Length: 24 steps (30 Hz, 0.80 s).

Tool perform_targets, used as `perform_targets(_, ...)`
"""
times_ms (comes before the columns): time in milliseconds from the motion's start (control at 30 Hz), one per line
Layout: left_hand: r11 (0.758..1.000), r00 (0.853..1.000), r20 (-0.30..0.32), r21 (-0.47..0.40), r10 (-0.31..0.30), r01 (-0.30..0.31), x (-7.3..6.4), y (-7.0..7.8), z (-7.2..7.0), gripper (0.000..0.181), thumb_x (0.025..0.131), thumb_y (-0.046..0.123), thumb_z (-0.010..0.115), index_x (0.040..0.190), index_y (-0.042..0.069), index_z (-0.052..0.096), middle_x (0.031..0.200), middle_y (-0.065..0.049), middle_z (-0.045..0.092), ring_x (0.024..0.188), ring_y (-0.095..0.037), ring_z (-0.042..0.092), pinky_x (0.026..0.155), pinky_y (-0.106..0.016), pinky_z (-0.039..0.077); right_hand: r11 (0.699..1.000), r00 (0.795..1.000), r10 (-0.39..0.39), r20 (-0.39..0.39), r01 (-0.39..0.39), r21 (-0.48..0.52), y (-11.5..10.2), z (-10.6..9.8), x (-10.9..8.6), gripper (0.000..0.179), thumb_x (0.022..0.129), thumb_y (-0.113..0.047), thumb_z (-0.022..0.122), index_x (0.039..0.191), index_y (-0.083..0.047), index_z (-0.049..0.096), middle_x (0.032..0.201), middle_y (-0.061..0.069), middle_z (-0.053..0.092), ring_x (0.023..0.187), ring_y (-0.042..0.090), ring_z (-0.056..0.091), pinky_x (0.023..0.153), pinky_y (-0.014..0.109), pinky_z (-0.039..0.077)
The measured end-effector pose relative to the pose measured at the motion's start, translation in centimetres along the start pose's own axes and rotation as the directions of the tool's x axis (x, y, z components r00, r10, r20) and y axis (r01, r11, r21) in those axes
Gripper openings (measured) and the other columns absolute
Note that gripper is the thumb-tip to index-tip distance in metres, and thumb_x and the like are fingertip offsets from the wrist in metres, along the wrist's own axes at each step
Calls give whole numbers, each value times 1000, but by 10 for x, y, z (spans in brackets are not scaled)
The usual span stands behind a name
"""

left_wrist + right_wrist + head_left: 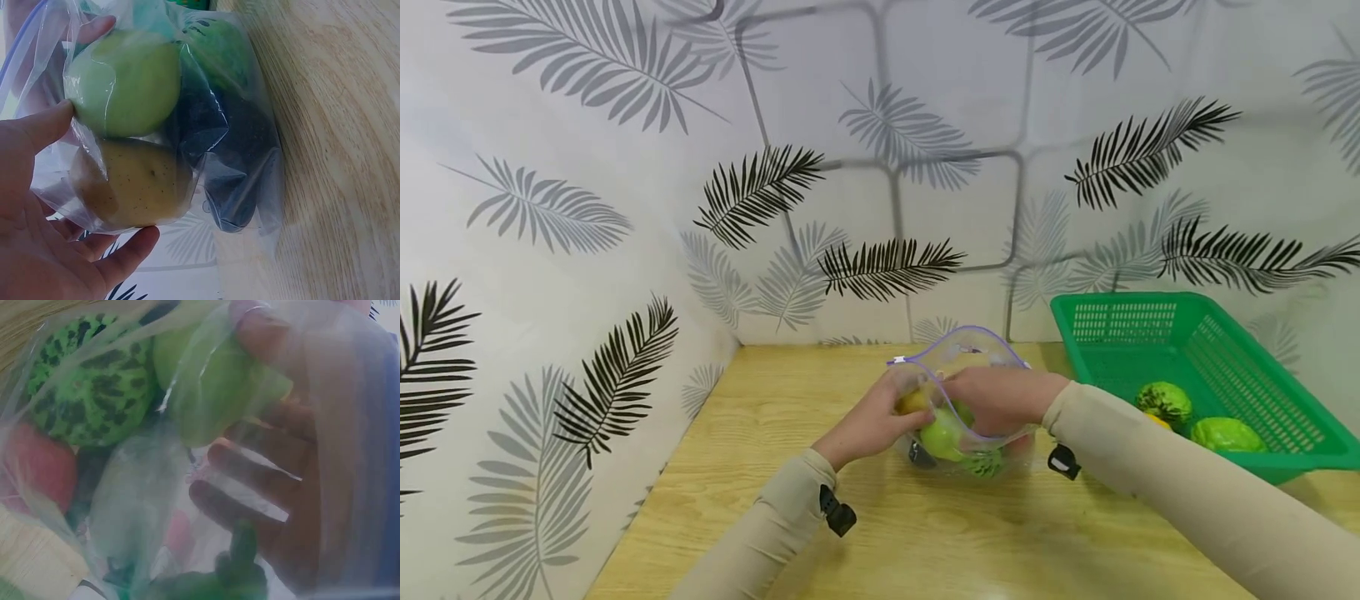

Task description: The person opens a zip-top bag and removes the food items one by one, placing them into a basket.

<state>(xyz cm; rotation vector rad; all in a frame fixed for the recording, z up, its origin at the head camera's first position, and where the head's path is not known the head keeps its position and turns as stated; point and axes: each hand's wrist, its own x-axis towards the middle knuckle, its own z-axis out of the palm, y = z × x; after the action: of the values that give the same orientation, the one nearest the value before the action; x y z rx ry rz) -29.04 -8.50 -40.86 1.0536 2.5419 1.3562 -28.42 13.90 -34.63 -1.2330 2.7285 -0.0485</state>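
Head view: one clear zip bag [967, 346] stands on a wooden surface [760, 417], left hand [876, 418] gripping its side, right hand [1000, 398] inside; left wrist: green fruit [125, 84], tan fruit [140, 184], bagged; right wrist: right fingers [253, 470] extended beside the green fruit.

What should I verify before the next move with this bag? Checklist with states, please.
1. Clear bag open: ok. Its mouth gapes around the right hand.
2. Bag steadied: ok. The left hand holds its side, by the yellow-brown item.
3. Right hand out of the bag: not ok. It is inside, by the pale green fruit.
4. Right hand's grip released: cannot tell. The hazy film obscures the contact.
5. White slider clear of the opening: ok. It sits at one end of the purple zip.
6. Green basket emptied: not ok. It holds a dark-spotted green item and a plainer green one.
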Motion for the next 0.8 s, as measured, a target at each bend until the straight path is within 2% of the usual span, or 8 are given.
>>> perform_targets(100, 1000, 1000, -11, 11, 8, -7, 1, 1, -1, 27, 98, 28, 68, 123, 25, 57, 123, 1, 51, 98, -16, 53, 78, -31, 51, 1000, 999, 24, 27, -24, 5, -1, -4, -1, 83, 80, -38, 86, 146, -5, 50, 118, 10, 72, 96, 14, 68, 89, 35, 55)
perform_targets(167, 1000, 1000, -12, 10, 6, -6, 1, 1, -1, 29, 98, 29, 68, 125, 25, 57, 125, 2, 51, 100, -16, 53, 80, -31, 51, 999, 999, 30, 43, -31, 24, -1, -7, -3, 83, 80, -38, 86, 147, -4, 49, 109, 9, 74, 87, 10, 67, 84, 34, 56)
perform_targets(233, 1000, 1000, -9, 13, -4, 5, 0, 1, -1, 32, 97, 31, 69, 126, 27, 56, 126, 3, 51, 102, -15, 54, 83, -31, 51, 1000, 999, 16, 38, -17, 21, 0, -11, -5, 67, 84, -34, 83, 137, -3, 56, 99, 5, 73, 83, 9, 65, 82, 33, 56)
perform_targets(367, 1000, 1000, -6, 20, -9, 10, -2, 2, 0, 35, 97, 34, 68, 129, 30, 54, 127, 6, 52, 109, -12, 56, 90, -31, 51, 999, 999, -15, -32, 16, 32, 4, -19, -13, 29, 89, -24, 76, 114, -15, 65, 87, -8, 64, 74, 7, 57, 72, 29, 50)
perform_targets(433, 1000, 1000, -15, 24, -9, 9, -2, 2, 1, 35, 97, 32, 69, 129, 30, 55, 128, 7, 52, 111, -11, 56, 94, -31, 50, 999, 998, -14, -64, 17, 42, 4, -27, -22, 26, 88, -20, 73, 113, -15, 65, 84, -9, 60, 71, 7, 51, 67, 27, 47)
perform_targets(567, 998, 999, -38, 51, -30, 32, -2, 4, 2, 33, 96, 31, 70, 125, 25, 57, 127, 6, 51, 111, -11, 53, 96, -32, 48, 993, 996, 43, -79, -34, 114, 2, -51, -44, 46, 87, -22, 76, 129, -12, 62, 97, -6, 66, 76, 5, 56, 69, 28, 49)
perform_targets(667, 995, 997, -49, 80, -54, 58, -2, 5, 2, 32, 97, 33, 70, 124, 21, 57, 124, 3, 48, 104, -14, 51, 89, -33, 47, 982, 990, 102, -95, -84, 172, 4, -64, -60, 57, 88, -28, 78, 139, -13, 57, 114, 0, 69, 80, 7, 63, 74, 32, 54)
perform_targets(800, 991, 995, -51, 92, -89, 93, -3, 5, 3, 32, 97, 34, 69, 122, 19, 55, 116, 0, 47, 94, -16, 51, 79, -33, 46, 947, 984, 145, -108, -107, 303, 7, -74, -79, 59, 89, -29, 77, 142, -16, 54, 124, 4, 67, 83, 9, 70, 77, 31, 58)
